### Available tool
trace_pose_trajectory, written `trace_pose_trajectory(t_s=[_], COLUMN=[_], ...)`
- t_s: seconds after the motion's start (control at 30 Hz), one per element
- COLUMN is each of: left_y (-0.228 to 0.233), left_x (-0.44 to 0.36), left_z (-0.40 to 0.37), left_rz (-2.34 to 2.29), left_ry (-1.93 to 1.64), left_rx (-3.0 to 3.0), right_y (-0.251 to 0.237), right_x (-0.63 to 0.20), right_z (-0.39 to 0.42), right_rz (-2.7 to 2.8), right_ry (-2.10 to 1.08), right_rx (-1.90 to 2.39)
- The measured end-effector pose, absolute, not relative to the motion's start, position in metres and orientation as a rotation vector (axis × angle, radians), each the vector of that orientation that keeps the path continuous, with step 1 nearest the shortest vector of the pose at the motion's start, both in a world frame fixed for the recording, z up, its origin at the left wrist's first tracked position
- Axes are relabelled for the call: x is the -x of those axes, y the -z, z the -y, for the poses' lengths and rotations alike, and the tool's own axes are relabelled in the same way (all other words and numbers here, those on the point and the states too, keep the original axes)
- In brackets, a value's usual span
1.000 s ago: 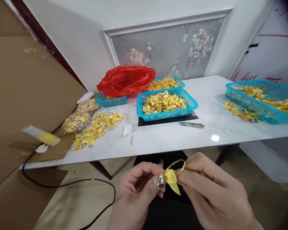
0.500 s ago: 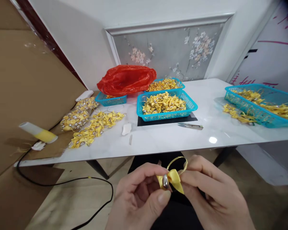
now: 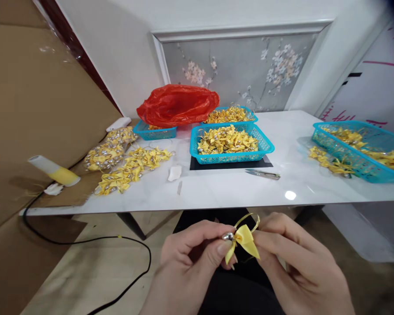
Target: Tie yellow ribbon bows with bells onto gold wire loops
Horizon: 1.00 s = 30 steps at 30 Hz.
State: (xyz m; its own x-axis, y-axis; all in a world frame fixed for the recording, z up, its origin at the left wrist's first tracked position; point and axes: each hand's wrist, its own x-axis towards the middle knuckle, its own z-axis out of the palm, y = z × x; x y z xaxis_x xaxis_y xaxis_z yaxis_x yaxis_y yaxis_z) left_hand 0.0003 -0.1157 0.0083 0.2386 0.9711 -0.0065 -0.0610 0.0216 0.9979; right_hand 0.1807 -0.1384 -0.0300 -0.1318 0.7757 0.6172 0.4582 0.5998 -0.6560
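Observation:
Between my two hands, in front of the table edge, is a yellow ribbon bow with a thin gold cord loop above it. A shiny silver bead sits at the bow's left side. My left hand pinches the bead between thumb and index finger. On the other side, my right hand is closed with its fingertips at the bow's right edge and the loop's base. The exact grip of those right fingertips is partly hidden.
A blue basket of similar bows stands mid-table, with thread snips before it. Another blue basket is at right. Loose yellow bows, a red plastic bag and a cardboard sheet are toward the left.
My left thumb and index finger have closed on the silver bead, which has turned sideways. The bow has shifted slightly right and its left side has swung down.

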Motion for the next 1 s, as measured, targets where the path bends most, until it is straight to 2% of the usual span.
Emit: trace_pose_trajectory(t_s=[0.2, 0.6, 1.0], left_y=[-0.012, 0.0, 0.0], left_x=[-0.002, 0.004, 0.003], left_z=[0.119, 0.119, 0.121], left_rz=[-1.091, -0.923, -0.965], left_ry=[-1.067, -0.865, -0.867], left_rx=[-1.362, -0.89, -0.93], right_y=[0.031, 0.037, 0.039], right_x=[-0.182, -0.182, -0.18], right_z=[0.138, 0.136, 0.135], right_rz=[1.795, 1.78, 1.776], right_ry=[-0.283, -0.417, -0.393], right_rx=[0.996, 0.932, 0.943])
